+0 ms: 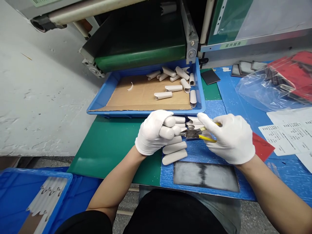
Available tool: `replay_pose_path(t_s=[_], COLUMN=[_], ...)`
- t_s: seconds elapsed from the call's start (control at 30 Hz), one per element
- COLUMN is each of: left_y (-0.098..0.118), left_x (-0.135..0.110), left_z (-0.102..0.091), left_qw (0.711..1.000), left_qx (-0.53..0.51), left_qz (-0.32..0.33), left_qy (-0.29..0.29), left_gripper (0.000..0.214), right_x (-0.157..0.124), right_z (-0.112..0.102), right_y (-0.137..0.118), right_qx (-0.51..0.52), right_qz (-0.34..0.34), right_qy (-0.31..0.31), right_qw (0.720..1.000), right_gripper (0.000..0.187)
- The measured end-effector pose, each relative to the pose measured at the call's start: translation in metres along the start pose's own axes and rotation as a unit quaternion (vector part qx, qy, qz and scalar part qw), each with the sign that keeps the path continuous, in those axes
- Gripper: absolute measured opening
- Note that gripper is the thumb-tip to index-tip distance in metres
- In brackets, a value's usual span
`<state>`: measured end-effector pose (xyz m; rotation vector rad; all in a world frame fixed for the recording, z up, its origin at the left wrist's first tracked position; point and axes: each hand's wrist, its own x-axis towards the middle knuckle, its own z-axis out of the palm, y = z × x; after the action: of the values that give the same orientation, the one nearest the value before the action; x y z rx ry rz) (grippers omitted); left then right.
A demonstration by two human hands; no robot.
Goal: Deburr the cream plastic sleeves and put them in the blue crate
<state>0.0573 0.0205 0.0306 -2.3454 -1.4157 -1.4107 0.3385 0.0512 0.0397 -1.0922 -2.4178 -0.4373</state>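
Observation:
Both my hands wear white gloves. My left hand (154, 131) is closed round a white plastic tube piece (168, 132) and holds it over the blue mat (200, 152). My right hand (230, 136) grips yellow-handled cutters (198, 134), whose jaws meet the end of that piece. Beside my left hand, several more white tube pieces (174, 152) lie in a row on the mat.
A blue tray (102, 97) lined with cardboard holds several white tube pieces (177, 83) under a green conveyor (140, 57). A grey metal plate (206, 173) lies near the mat's front edge. Papers (287, 133) and a plastic bag with red parts (278, 81) lie right. Another blue bin (14, 188) stands at lower left.

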Motion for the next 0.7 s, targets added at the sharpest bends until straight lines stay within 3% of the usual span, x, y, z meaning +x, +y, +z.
replay_pose_path(t_s=[0.17,0.47,0.7], left_y=[0.002,0.005,-0.001], left_x=[0.001,0.001,-0.003], left_z=[-0.001,0.001,0.003], left_qw=[0.994,0.994,0.993], left_qx=[0.048,0.063,0.097], left_qz=[0.085,0.083,0.054], left_qy=[0.041,0.032,0.042], left_gripper=[0.043,0.040,0.043], right_x=[0.000,-0.008,-0.011], right_z=[0.003,0.007,0.000], right_y=[-0.001,-0.006,-0.014], right_qx=[-0.014,-0.010,0.026], right_qz=[0.010,-0.020,0.068], right_qy=[-0.009,0.048,0.005], right_qw=[1.000,0.999,0.997], right_gripper=[0.055,0.052,0.051])
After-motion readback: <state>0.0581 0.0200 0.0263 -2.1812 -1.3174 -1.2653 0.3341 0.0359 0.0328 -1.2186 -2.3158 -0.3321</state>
